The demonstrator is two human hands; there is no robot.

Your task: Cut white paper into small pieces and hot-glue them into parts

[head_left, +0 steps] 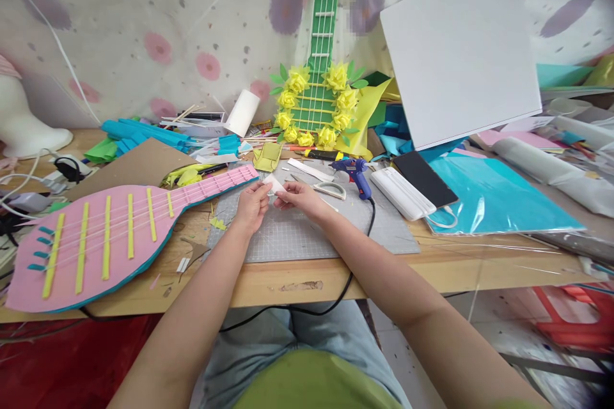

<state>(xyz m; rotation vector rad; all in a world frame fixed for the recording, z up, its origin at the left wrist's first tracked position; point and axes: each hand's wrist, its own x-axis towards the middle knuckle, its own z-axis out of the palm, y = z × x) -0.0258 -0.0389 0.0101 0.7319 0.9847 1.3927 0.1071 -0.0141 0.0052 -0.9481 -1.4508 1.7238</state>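
Between my two hands, above the grey cutting mat [288, 239], is a small white piece of paper [274, 184]. My left hand [253, 206] pinches its left side between thumb and fingers. From the right, my right hand [301, 199] has its fingers closed on the other edge. Just beyond the right hand lie scissors [330, 190] with pale handles and a white paper strip [311, 170]. A blue glue gun [354, 176] rests on the mat farther right, its black cord running over the table edge.
A pink paper instrument [115, 230] with yellow bars covers the table's left side. At the back stands a green one [320, 38] ringed with yellow paper flowers. A white power strip [401, 193], dark phone-like slab [425, 179], blue plastic-wrapped sheets [499, 195] and white board [463, 51] are to the right.
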